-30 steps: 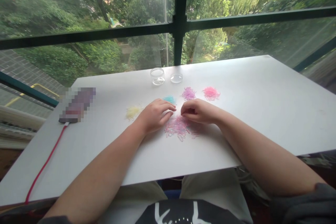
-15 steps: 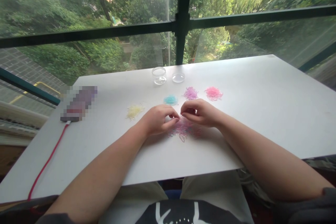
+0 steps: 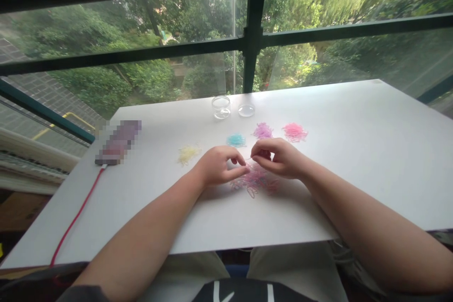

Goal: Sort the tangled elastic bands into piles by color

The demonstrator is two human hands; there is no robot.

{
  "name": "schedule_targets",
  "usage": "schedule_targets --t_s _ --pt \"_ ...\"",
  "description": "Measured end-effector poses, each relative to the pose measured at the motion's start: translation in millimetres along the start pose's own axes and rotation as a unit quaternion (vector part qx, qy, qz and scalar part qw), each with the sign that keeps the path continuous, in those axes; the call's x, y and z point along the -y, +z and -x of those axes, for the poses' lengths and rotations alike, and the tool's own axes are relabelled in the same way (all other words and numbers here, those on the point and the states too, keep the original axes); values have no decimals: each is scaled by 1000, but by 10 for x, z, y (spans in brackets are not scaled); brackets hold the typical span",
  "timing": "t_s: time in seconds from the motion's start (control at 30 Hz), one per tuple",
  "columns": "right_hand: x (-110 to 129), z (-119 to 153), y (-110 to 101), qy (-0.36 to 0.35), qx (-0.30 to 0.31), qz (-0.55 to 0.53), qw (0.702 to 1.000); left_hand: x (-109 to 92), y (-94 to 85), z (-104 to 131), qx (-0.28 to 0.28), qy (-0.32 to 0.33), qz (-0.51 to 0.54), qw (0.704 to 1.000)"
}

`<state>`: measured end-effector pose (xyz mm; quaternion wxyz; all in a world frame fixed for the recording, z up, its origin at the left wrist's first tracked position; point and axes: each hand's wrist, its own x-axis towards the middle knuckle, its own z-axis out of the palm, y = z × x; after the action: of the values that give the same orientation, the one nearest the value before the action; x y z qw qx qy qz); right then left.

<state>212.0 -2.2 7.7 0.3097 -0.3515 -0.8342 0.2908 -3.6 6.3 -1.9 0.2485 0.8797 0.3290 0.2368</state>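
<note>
Loose small rubber bands, mostly pink and purple with some blue, lie in a mixed pile [image 3: 253, 180] below my fingers. My left hand [image 3: 224, 165] is at the pile's left side, its thumb and index finger a little apart with nothing visible between them. Over the right side, my right hand [image 3: 278, 156] has thumb and index finger pinched together; a thin pale strand, seemingly a small rubber band, shows at the tips. Beyond my hands are sorted heaps: yellow bands [image 3: 187, 155], blue bands [image 3: 236, 139], purple bands [image 3: 263, 130] and pink bands [image 3: 295, 132].
A clear round jar [image 3: 221, 107] stands near the far edge of the white table [image 3: 354, 160], with its clear lid [image 3: 247, 111] to the right. On the left lies a blurred phone-like object [image 3: 118, 144] with a red cable [image 3: 79, 212]. Windows rise behind the table.
My left thumb and index finger have parted slightly, and the gap between my hands has widened a little. The whole view has shifted, so everything appears lower and further right.
</note>
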Motion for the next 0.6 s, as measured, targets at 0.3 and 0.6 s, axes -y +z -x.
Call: schedule_targets --t_s 0.3,0.6 --pt "5 -4 28 10 17 -5 1000 -32 6 11 -36 -6 41 998" --pt "-83 -2 -36 44 -5 21 999 -42 -16 7 -55 -43 73 995"
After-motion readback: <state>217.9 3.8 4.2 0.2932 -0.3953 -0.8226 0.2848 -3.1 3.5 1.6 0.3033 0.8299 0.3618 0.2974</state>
